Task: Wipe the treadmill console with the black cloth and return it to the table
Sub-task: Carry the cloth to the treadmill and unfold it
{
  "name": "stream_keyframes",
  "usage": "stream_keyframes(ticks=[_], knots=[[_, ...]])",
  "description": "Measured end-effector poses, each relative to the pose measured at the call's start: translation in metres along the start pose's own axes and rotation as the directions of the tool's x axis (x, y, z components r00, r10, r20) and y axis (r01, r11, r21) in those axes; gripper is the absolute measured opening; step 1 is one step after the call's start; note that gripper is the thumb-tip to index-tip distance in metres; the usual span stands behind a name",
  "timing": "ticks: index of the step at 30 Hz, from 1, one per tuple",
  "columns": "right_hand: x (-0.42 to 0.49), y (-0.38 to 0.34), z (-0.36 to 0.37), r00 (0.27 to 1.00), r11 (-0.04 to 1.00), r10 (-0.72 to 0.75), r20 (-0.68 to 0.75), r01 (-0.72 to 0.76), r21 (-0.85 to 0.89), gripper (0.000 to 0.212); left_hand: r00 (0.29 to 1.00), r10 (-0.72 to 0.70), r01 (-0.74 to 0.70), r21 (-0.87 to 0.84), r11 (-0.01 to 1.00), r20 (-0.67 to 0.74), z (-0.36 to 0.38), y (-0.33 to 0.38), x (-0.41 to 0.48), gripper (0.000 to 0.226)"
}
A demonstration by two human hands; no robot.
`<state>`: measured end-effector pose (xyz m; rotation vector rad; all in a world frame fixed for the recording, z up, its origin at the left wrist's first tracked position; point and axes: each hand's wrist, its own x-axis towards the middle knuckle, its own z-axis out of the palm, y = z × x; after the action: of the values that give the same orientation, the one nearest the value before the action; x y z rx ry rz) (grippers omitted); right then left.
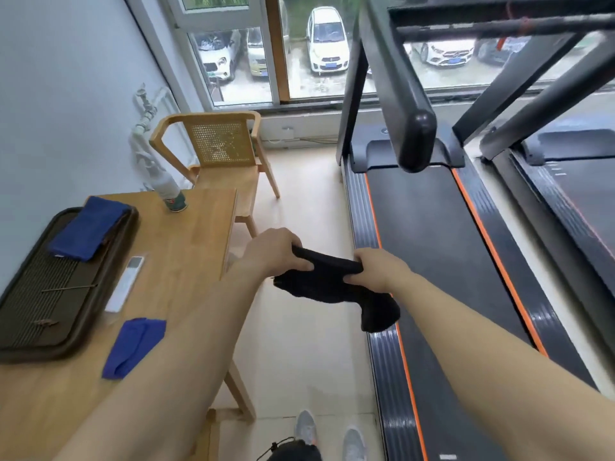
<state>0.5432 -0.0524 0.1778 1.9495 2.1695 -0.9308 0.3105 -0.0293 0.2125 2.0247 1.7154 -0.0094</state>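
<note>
Small exercise room, likely a home or office gym. Two treadmills (432, 227) side by side facing a large window (299, 54) over parked cars (327, 38). Left of the treadmills: wooden table (186, 247), cane-backed chair (219, 151), pale tiled floor (299, 344).

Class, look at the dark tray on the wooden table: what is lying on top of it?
A folded blue cloth lies across the far end of the dark tray, with thin stick-like bits on the ribbed surface. Whatever is under that cloth is covered.
</note>
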Motion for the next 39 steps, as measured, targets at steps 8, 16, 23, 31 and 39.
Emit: stream_keyframes(ticks=[8,16,23,31,39], knots=[[-0.103,0.089,-0.015,0.948,0.962,0.260,-0.184,-0.237,0.138,0.031,0.984,0.176,-0.171,-0.208,0.963,0.007,0.043,0.090,-0.010,0.027],[-0.177,0.153,-0.045,0.864,0.902,0.410,-0.292,-0.337,0.270,0.045,0.961,0.275,-0.252,-0.370,0.894,0.010,0.060,0.195,-0.025,0.029],[-0.209,0.227,-0.088,0.857,0.937,0.337,-0.389,-0.263,0.231,0.029,0.946,0.310,-0.324,-0.226,0.919,-0.097,0.069,0.282,-0.018,0.023],[-0.236,0.341,-0.159,0.891,0.950,0.144,-0.431,-0.002,0.313,0.019,0.917,0.172,-0.249,-0.180,0.952,-0.359,0.087,0.417,-0.009,0.017],[-0.243,0.395,-0.239,0.833,0.930,0.098,-0.545,0.119,0.349,0.022,0.844,0.034,-0.172,-0.211,0.962,-0.535,0.050,0.493,-0.006,0.021]])
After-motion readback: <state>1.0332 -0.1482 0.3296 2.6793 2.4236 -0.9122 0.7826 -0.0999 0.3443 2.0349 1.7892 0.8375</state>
